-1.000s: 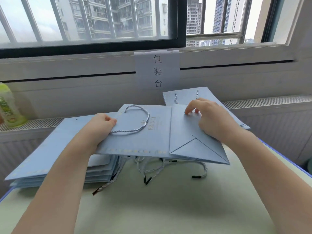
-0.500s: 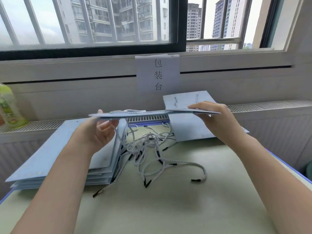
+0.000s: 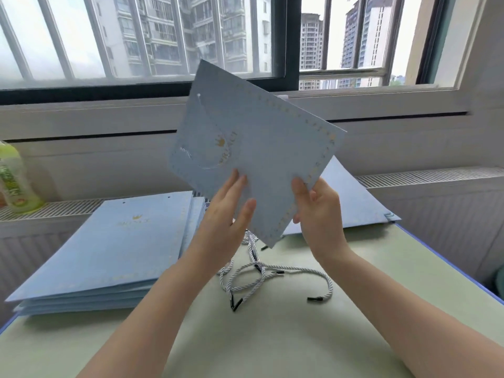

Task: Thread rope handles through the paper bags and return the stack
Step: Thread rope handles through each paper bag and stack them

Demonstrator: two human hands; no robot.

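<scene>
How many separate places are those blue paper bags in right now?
3: one bag held up in both hands, a stack on the table's left, and more lying flat at the right, partly hidden behind the held bag.

Loose ropes [image 3: 256,271] lie between flanking bag stacks [image 3: 109,257].

I saw a pale blue paper bag [image 3: 261,148] with a gold dotted border and a gold crown. At seven o'clock, white-and-grey twisted ropes [image 3: 275,276] had black tips; the tabletop [image 3: 272,336] was pale green, blue-edged.
</scene>
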